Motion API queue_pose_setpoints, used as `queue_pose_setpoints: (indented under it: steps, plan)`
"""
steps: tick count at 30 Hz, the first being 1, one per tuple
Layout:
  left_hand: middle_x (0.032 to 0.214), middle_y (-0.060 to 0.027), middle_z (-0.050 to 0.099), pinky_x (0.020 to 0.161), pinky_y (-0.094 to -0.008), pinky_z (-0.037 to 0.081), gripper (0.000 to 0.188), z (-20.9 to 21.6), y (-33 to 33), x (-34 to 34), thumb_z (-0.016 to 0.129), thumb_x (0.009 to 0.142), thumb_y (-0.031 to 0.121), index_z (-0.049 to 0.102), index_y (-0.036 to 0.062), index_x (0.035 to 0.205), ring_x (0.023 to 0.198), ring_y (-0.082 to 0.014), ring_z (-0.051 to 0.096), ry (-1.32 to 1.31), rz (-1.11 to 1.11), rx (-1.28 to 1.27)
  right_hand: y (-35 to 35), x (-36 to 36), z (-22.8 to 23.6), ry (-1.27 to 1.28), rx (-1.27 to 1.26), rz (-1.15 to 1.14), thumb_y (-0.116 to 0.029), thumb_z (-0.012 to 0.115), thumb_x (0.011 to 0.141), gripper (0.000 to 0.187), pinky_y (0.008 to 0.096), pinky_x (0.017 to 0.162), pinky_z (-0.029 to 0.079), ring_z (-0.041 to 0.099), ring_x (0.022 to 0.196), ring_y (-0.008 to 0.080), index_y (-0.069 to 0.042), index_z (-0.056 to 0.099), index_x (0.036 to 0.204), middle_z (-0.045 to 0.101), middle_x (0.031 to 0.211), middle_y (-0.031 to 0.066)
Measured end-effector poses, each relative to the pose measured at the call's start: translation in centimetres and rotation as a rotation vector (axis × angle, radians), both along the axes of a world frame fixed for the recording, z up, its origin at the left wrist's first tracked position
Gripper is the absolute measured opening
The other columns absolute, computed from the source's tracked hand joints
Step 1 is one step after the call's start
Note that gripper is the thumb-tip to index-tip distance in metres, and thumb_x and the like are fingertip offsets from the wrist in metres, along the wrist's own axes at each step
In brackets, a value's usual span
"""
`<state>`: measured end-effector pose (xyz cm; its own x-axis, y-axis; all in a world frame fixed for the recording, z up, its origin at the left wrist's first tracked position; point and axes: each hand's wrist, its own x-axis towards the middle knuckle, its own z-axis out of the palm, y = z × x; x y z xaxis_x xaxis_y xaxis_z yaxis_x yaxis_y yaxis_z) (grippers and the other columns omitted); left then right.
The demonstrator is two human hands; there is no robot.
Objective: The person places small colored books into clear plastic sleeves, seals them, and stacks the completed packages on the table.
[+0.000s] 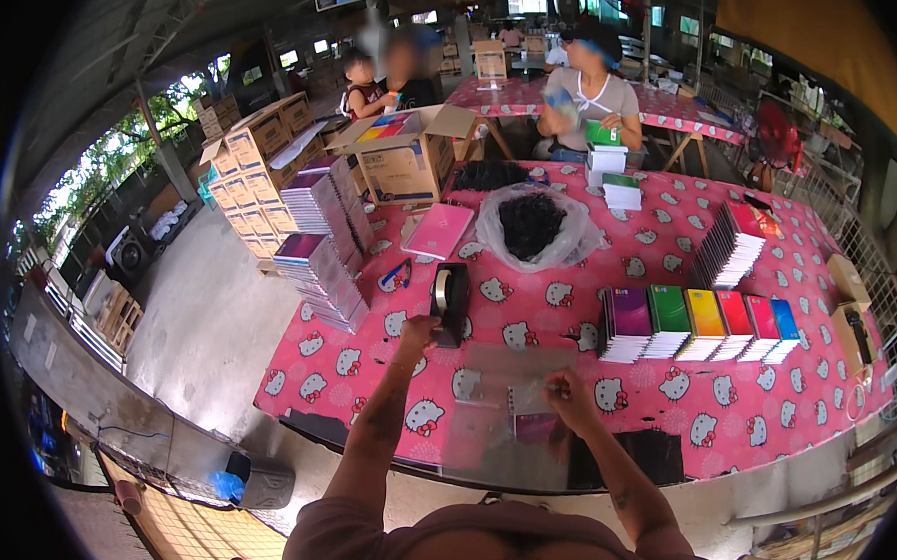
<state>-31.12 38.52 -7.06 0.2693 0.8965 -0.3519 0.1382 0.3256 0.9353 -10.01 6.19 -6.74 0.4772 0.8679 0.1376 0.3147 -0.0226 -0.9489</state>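
My left hand [421,331] is closed at the near end of a black tape dispenser [453,315], which carries a roll of tape [443,285]. What its fingers pinch is too small to make out. My right hand [569,398] hovers over the table's near edge with fingers drawn together; anything in them is hard to see. Beneath and beside it lies a clear plastic sheet or bag [484,392], blurred and see-through. A notebook with a purple part [534,427] shows under the plastic. Scissors [397,275] with blue and red handles rest left of the dispenser.
Notebook stacks in several colours [667,315] stand at right, with a taller stack [730,247] behind. Purple-topped stacks [319,264] line the left edge. A pink notebook [438,230], a plastic bag of black material [531,229] and an open carton [403,168] lie farther back. Across the table, a person handles notebooks.
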Motion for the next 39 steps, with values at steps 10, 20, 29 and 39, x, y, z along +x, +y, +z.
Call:
queue_pose_setpoints:
  steps: [10,20,29,39]
  plan:
    - [0.095,-0.0164,0.074,0.07,-0.0396,0.057,0.026,-3.2,-1.8,-6.3,0.064,0.085,0.025,0.073,0.002,0.093,0.082,-0.0357,0.071,0.986,-0.016,0.57,0.4,-1.8,-0.8,0.085,0.042,0.031,-0.008,0.072,0.083,0.028,0.0307,0.074,0.049,0.06,0.084,0.0158,-0.007,0.059,0.108,0.063,0.094,0.0058]
    - [0.088,-0.0124,0.072,0.064,-0.0332,0.052,0.025,14.0,-14.6,8.7,0.075,0.084,0.029,0.071,0.0038,0.081,0.077,-0.0174,0.069,0.45,-1.522,1.039,0.4,-0.7,0.7,0.255,0.013,0.086,-0.005,0.072,0.086,0.033,0.0309,0.081,0.05,0.06,0.096,0.014,-0.007,0.055,0.114,0.062,0.104,0.0058]
    - [0.096,-0.0006,0.062,0.08,-0.0304,0.047,0.05,-2.7,-10.2,7.6,0.067,0.092,0.051,0.066,0.0039,0.108,0.09,-0.0128,0.058,-0.13,-1.344,-0.097,0.0,-1.5,0.5,0.339,0.062,0.128,-0.013,0.069,0.092,0.042,0.0306,0.091,0.044,0.052,0.111,0.0135,-0.009,0.052,0.13,0.055,0.117,0.0043]
    - [0.138,-0.0159,0.046,0.094,-0.044,0.049,0.076,0.2,-22.6,-2.2,0.083,0.074,0.008,0.045,0.0101,0.14,0.113,-0.0295,0.056,-0.066,-0.614,0.677,-2.7,-5.8,-8.6,0.898,0.227,0.119,-0.051,0.039,0.105,0.07,0.0389,0.122,0.012,0.02,0.15,0.0195,-0.008,0.019,0.158,0.024,0.161,0.0055]
